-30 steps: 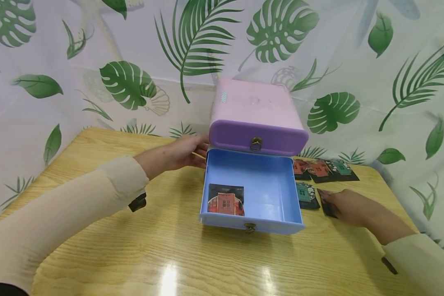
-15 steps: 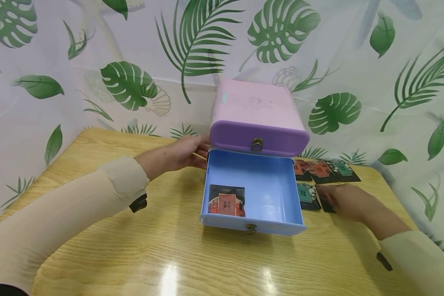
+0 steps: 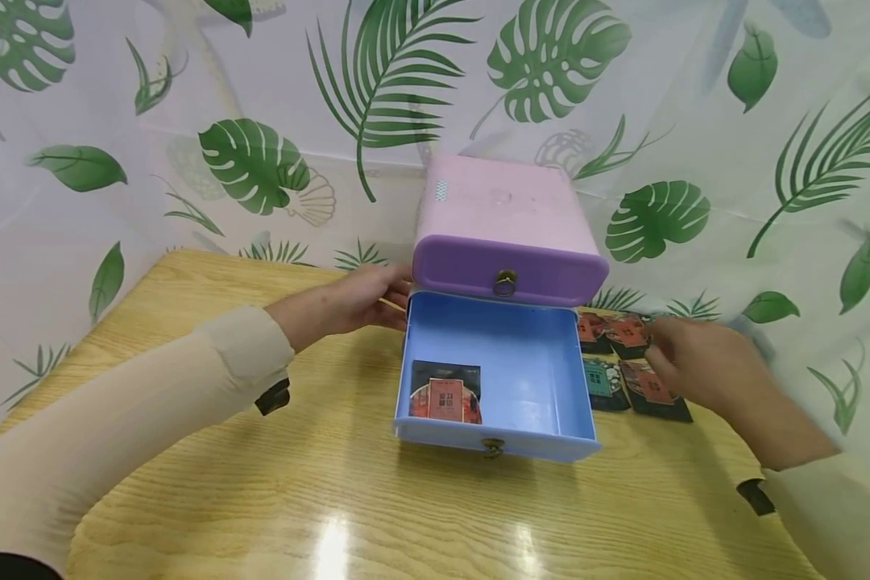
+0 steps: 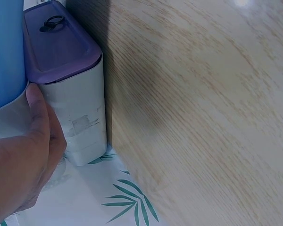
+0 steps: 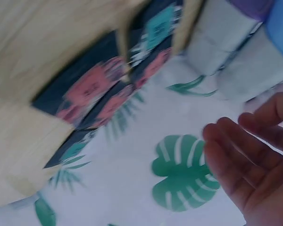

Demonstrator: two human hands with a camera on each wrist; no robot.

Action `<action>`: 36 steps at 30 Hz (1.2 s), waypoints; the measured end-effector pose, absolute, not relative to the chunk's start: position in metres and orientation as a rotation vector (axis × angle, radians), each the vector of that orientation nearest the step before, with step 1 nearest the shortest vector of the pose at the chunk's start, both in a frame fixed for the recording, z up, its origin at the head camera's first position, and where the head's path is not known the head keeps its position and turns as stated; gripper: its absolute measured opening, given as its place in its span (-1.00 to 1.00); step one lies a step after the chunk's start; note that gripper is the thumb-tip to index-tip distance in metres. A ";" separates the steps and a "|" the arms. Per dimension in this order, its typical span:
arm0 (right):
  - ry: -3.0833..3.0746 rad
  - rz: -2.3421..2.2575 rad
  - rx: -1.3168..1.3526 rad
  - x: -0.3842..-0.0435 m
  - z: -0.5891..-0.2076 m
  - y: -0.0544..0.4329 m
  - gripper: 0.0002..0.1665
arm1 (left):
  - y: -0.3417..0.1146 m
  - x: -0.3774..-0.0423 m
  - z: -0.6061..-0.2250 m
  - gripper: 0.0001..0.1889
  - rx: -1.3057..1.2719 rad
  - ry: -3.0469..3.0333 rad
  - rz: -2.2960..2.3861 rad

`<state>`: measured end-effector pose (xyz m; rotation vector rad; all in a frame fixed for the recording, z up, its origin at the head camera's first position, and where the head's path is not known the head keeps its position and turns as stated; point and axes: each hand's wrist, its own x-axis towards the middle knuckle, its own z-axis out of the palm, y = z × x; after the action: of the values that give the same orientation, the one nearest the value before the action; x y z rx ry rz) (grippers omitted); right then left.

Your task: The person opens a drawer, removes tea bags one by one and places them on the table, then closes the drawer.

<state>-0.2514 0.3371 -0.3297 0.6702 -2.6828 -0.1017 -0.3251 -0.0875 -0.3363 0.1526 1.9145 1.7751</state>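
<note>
A stacked drawer unit stands at the back of the table, pink on top with a purple front. Under it the blue drawer is pulled out, and a black packet with a red label lies at its front left. My left hand touches the casing's left side; the left wrist view shows fingers against it by the blue drawer. My right hand hovers over the packets at the right, fingers loosely bent and nothing in them. Below it lie a red-labelled packet and a green-labelled packet.
Two red-labelled packets show in the back row; the right hand covers the area beside them in the head view. A lower purple drawer is shut in the left wrist view. A leaf-printed cloth hangs behind the wooden table.
My right hand has let go of a red-labelled packet, now flat beside the green-labelled one, and moved back and up over the packets. The left hand stays at the casing.
</note>
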 end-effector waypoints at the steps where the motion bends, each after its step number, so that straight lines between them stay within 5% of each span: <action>1: -2.649 -0.079 0.669 -0.249 -0.328 0.333 -0.92 | -0.087 -0.325 -0.336 -0.51 0.152 1.913 1.776; 14: -2.237 0.101 0.918 -0.227 -0.318 0.270 -0.77 | -0.087 -0.325 -0.336 -0.50 0.167 1.908 1.783; 22: -2.370 0.168 1.186 -0.217 -0.320 0.237 -0.96 | -0.087 -0.326 -0.338 -0.51 0.149 1.913 1.779; 36: -2.641 0.180 1.345 -0.213 -0.311 0.196 -0.48 | -0.087 -0.326 -0.338 -0.52 0.150 1.890 1.807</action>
<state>-0.2129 0.1963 -0.3106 1.3452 -2.6412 0.1795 -0.3256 -0.0868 -0.3380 0.1496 1.8905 1.8066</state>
